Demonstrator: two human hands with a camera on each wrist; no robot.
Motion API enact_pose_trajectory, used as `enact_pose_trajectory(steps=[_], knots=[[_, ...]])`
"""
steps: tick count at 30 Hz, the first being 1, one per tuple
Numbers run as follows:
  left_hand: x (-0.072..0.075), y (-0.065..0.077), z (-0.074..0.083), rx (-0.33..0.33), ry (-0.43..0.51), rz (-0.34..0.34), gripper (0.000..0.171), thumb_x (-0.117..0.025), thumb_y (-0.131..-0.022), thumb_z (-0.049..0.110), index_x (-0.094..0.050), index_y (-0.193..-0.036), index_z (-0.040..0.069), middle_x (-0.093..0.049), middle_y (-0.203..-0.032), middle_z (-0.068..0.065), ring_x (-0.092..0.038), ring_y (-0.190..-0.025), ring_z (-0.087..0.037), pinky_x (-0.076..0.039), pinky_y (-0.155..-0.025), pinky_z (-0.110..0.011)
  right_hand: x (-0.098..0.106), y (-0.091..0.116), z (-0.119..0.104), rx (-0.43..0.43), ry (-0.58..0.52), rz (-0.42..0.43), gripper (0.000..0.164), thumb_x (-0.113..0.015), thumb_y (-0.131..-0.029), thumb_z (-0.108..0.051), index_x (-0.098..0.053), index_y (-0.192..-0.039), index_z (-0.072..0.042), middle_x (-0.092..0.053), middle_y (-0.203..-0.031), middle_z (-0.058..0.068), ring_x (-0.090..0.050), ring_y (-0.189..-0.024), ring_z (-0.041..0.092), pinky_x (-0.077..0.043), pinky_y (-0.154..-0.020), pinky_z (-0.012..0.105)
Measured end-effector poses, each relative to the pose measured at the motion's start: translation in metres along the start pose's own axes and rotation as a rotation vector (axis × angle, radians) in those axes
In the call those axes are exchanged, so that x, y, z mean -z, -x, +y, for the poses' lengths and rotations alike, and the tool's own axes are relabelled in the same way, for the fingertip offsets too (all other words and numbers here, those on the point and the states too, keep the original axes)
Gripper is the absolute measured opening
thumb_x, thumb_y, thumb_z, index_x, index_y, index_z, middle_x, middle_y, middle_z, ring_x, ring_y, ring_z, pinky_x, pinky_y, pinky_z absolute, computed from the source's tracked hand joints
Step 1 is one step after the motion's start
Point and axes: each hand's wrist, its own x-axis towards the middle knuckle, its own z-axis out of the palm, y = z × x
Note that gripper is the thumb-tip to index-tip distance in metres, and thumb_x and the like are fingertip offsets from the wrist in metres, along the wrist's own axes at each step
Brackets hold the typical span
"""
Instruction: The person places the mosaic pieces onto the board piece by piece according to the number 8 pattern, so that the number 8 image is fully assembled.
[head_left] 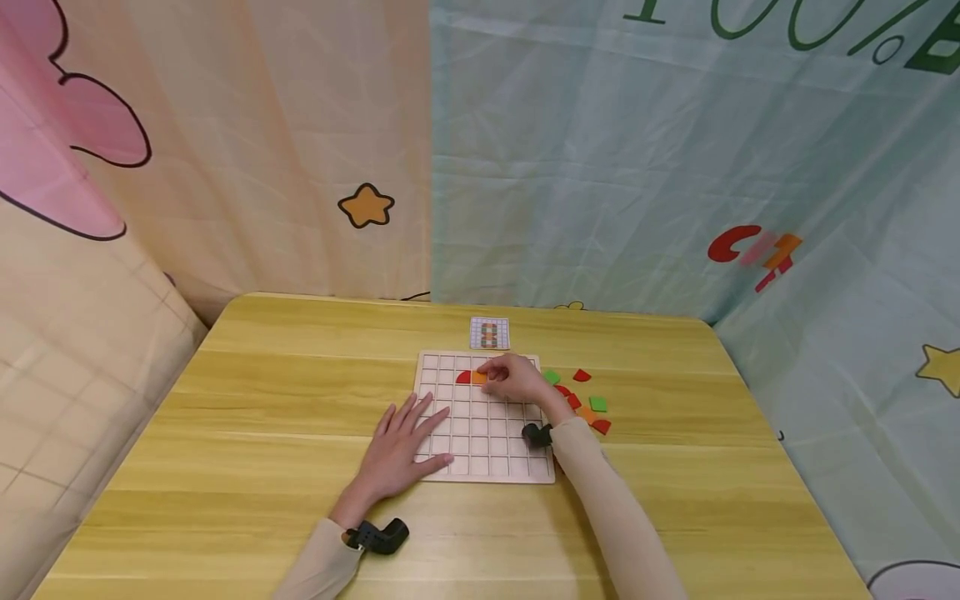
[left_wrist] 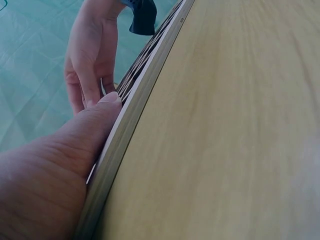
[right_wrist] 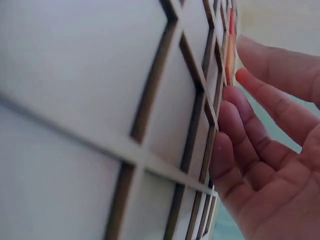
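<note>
A white square grid board [head_left: 487,467] lies on the table. My left hand [head_left: 401,446] rests on its left side with fingers spread; in the left wrist view the thumb [left_wrist: 100,112] lies along the board's edge. My right hand [head_left: 513,377] reaches over the upper part of the grid. Its fingertips are right at an orange square tile [head_left: 478,377] that lies in a cell, beside a red rounded tile [head_left: 464,377]. The right wrist view shows the thumb and index finger apart at the orange tile [right_wrist: 230,57], the other fingers loosely bent against the grid.
Several loose tiles lie right of the board, among them a green square [head_left: 597,404], a red piece [head_left: 581,376] and an orange piece [head_left: 587,415]. A small pattern card [head_left: 490,333] lies behind the board. Printed curtains hang behind the wooden table [head_left: 262,400].
</note>
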Motion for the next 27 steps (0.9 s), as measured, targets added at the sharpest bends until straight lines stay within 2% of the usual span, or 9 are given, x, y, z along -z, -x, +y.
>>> enact_pose_trajectory(steps=[4,8,15,18,22,27], knots=[[0.001,0.000,0.000,-0.007,-0.004,0.003,0.069,-0.056,-0.088,0.057,-0.043,-0.144,0.019,-0.026,-0.154,-0.010,-0.014,-0.142,-0.032,-0.008,-0.110,-0.055,0.008,0.011,0.009,0.034,-0.039,0.026,0.028,-0.070,-0.087,-0.013,-0.068,-0.115,-0.007,-0.063,-0.092,0.000,-0.057,-0.082,0.016,-0.049,-0.076,0.030],[0.000,0.000,0.000,-0.007,-0.016,-0.005,0.069,-0.054,-0.088,0.058,-0.043,-0.145,0.020,-0.025,-0.154,-0.010,-0.012,-0.142,-0.032,-0.007,-0.111,-0.055,0.020,0.026,0.018,0.041,-0.043,0.110,0.023,-0.067,-0.090,-0.014,-0.069,-0.110,-0.005,-0.065,-0.093,0.001,-0.058,-0.084,0.018,-0.049,-0.079,0.034],[0.000,0.000,-0.001,-0.019,-0.004,0.016,0.069,-0.057,-0.087,0.057,-0.043,-0.144,0.019,-0.025,-0.154,-0.010,-0.014,-0.141,-0.032,-0.007,-0.110,-0.055,0.046,0.055,0.042,0.006,-0.056,0.192,0.016,-0.067,-0.089,-0.013,-0.070,-0.101,-0.003,-0.066,-0.090,0.002,-0.058,-0.082,0.021,-0.050,-0.072,0.033],[-0.002,0.000,-0.002,-0.023,-0.001,0.021,0.069,-0.055,-0.088,0.057,-0.042,-0.145,0.020,-0.025,-0.154,-0.010,-0.014,-0.141,-0.032,-0.007,-0.110,-0.054,0.055,0.067,0.051,-0.013,-0.042,0.206,0.016,-0.068,-0.089,-0.014,-0.069,-0.100,-0.002,-0.066,-0.087,0.003,-0.058,-0.079,0.021,-0.050,-0.067,0.032],[-0.002,0.000,-0.002,-0.018,0.000,0.019,0.070,-0.054,-0.088,0.058,-0.041,-0.145,0.020,-0.024,-0.154,-0.010,-0.013,-0.142,-0.032,-0.006,-0.111,-0.054,0.063,0.079,0.059,-0.087,-0.033,0.208,0.014,-0.070,-0.088,-0.016,-0.068,-0.094,-0.004,-0.064,-0.081,0.003,-0.056,-0.073,0.021,-0.049,-0.063,0.030],[-0.002,0.000,-0.001,-0.018,0.004,0.020,0.070,-0.055,-0.088,0.058,-0.042,-0.145,0.019,-0.025,-0.154,-0.010,-0.013,-0.142,-0.032,-0.006,-0.111,-0.054,0.066,0.090,0.062,-0.136,0.005,0.146,0.013,-0.076,-0.081,-0.018,-0.069,-0.085,-0.008,-0.062,-0.075,0.002,-0.052,-0.067,0.020,-0.047,-0.060,0.029]])
